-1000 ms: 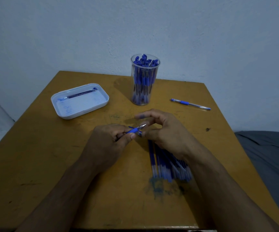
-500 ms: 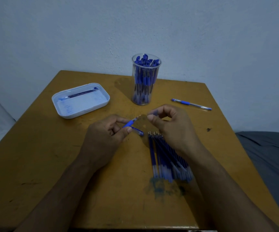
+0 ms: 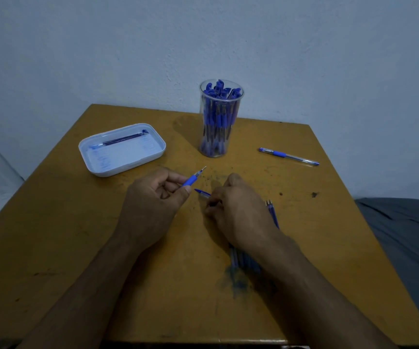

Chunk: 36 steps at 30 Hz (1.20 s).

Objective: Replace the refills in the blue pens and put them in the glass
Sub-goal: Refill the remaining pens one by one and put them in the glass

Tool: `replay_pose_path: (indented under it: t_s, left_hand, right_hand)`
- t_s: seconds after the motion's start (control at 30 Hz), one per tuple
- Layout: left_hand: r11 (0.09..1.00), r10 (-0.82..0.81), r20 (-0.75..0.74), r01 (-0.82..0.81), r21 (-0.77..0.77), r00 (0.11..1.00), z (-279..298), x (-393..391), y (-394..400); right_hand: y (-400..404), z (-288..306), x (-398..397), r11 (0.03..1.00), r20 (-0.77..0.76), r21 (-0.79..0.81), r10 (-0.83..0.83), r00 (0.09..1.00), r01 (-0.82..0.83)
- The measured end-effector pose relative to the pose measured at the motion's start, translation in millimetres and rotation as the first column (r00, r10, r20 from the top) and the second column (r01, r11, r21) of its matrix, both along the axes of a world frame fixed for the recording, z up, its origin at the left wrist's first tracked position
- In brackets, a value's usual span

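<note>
Right now the left hand (image 3: pixel 153 197) pinches a pen (image 3: pixel 194 177) short of the glass (image 3: pixel 220 119), the right hand (image 3: pixel 236 207) grasps a cap (image 3: pixel 202 192) (tiny thing), which could slip onto the bench (image 3: pixel 77 248).

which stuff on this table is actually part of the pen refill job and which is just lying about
Part of the job:
- pen held by the left hand
- blue-capped piece by the right hand
- pile of refills under the right arm
- glass full of pens
- loose pen
- white tray with one refill

Lying about:
- grey cloth beside the table
</note>
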<state>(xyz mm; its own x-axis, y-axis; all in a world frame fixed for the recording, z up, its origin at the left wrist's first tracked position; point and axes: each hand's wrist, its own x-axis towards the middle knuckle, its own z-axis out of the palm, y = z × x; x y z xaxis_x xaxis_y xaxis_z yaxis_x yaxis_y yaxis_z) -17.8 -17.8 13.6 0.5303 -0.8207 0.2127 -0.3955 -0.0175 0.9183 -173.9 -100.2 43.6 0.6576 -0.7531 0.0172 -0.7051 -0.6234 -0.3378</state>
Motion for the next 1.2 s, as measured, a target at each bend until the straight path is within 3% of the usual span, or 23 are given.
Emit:
replay_pose_path:
  t_s: [0.3,0.4,0.5,0.6,0.73,0.87,0.97,1.1,1.2]
  left_hand:
    - [0.999,-0.03,-0.001,0.03,0.024,1.0,4,-4,1]
    - [0.997,-0.072,-0.042,0.073,0.002,0.996,9,-7,3]
    - [0.993,-0.116,-0.07,0.115,-0.022,0.991,11,-9,4]
    - [0.991,-0.13,-0.082,0.128,-0.03,0.988,11,-11,3]
    - [0.99,-0.137,-0.068,0.135,-0.031,0.988,10,-11,3]
    - [0.991,-0.134,-0.043,0.133,-0.02,0.99,10,-10,3]
    - [0.991,-0.136,-0.039,0.135,-0.025,0.99,10,-12,3]
    - [0.991,-0.134,-0.028,0.134,0.007,0.991,10,-12,3]
    - [0.992,-0.121,-0.016,0.121,0.026,0.993,11,-10,4]
  right_hand:
    - [-4,1,-1,1.0,0.006,0.026,-0.003,1.0,0.003]
    - [-7,4,-5,0.998,0.206,0.067,-0.014,0.979,0.001]
    - [-9,5,-7,0.903,0.585,0.426,-0.236,0.776,-0.047]
    - [-6,4,-5,0.759,0.669,0.633,-0.438,0.6,-0.151]
    - [-1,3,-2,0.699,0.669,0.696,-0.549,0.501,-0.165]
    - [-7,12,-4,0.599,0.66,0.751,-0.674,0.332,-0.279]
    - [-6,11,-2,0.539,0.641,0.764,-0.699,0.317,-0.356]
    - [-7,6,-1,0.598,0.665,0.747,-0.685,0.297,-0.291]
    - [-22,14,-9,0.637,0.679,0.73,-0.717,0.158,-0.247]
